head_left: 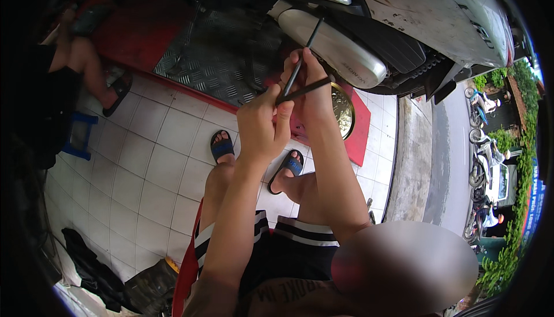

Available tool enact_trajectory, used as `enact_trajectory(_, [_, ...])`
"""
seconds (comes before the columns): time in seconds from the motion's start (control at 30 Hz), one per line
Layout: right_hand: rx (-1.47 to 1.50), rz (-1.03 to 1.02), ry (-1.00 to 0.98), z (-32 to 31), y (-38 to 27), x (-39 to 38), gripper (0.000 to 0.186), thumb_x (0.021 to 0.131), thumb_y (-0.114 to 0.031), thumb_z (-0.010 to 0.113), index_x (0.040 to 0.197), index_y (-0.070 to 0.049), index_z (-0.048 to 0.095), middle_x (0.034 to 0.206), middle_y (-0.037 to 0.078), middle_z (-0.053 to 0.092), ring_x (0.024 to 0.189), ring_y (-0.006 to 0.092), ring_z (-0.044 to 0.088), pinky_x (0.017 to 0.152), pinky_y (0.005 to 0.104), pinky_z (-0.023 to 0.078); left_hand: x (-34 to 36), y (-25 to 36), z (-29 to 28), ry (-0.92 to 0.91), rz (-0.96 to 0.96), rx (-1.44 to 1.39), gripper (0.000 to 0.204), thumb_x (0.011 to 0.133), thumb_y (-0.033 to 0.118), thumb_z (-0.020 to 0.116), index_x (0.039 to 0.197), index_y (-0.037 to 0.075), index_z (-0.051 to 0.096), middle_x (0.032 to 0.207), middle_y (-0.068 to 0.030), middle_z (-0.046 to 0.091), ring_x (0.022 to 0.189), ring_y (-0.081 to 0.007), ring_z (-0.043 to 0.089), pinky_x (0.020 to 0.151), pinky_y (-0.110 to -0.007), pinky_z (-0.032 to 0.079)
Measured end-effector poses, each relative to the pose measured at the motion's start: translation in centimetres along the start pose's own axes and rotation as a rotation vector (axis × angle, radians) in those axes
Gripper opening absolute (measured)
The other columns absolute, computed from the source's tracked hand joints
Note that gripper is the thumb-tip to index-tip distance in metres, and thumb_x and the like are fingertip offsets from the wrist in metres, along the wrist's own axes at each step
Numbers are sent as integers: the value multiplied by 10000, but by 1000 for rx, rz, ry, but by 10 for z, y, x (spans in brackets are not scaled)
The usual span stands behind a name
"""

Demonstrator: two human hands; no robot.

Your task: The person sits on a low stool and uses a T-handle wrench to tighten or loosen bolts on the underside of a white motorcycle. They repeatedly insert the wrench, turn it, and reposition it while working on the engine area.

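Observation:
Both my hands are raised in front of me beside a scooter's silver engine cover (pixel 340 51). A dark, thin-shafted wrench (pixel 315 35) is between them, its shaft slanting up toward the cover. A dark bar (pixel 314 85) meets that shaft at my left hand and juts out to the right; it looks like the wrench's handle. My left hand (pixel 264 125) is closed around the place where the two meet, thumb on top. Just beyond, my right hand (pixel 309 74) has its fingers curled round the shaft. Whether the wrench's tip touches the scooter I cannot tell.
The scooter stands over a red lift platform (pixel 362 138) with a diamond-plate deck (pixel 213 57). A round gold-coloured dish (pixel 344 112) lies on the platform by my right forearm. Another person's leg (pixel 92 72) and a blue stool (pixel 81 135) are at left. Dark cloth (pixel 92 271) lies lower left.

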State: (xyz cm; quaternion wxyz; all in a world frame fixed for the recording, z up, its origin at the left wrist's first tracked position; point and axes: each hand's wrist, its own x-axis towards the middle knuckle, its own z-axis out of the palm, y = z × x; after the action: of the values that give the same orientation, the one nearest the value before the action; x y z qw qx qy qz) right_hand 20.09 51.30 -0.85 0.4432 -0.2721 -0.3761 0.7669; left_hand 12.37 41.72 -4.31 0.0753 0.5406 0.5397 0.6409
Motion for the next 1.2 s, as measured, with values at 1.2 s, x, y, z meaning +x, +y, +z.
enact_trajectory(1.2, [-28,190,-535,-32,19,-39,534,1024,-470,364,1295,-38,524,1084,33,622,943,98,554,819,251,448,-1,21,29,141,8,123,524,1036,400,325,782,25,589,609,-53,459,599,-253,462,635,-374,393])
